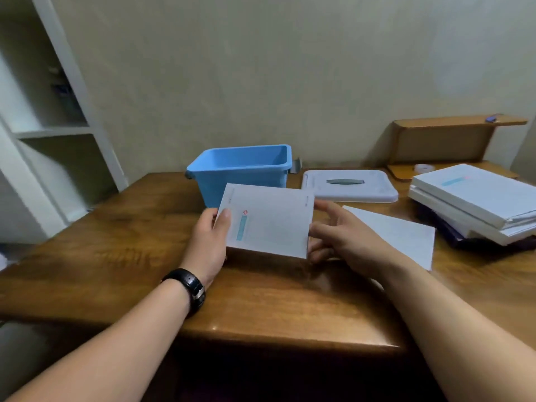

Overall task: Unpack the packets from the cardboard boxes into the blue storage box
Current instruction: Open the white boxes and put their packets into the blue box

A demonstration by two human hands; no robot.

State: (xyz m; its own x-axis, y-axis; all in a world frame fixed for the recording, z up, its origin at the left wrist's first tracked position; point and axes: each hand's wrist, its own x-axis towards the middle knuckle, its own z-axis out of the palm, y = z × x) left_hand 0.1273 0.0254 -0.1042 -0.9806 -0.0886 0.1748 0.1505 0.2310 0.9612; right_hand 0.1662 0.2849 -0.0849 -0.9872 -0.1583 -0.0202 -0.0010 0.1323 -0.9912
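While the left hand (210, 236) pinches one edge of the flat white cardboard box (268, 220) and the right hand (342, 236) grips the other, it hangs before the blue storage box (240, 166); it looks light, stiff-sided, easily crushed, best held by its edges.

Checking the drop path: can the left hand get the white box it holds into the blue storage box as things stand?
Probably yes. The blue storage box stands open just behind the white box, its lid lying off to the right on the table. Nothing sits between the left hand and the rim.
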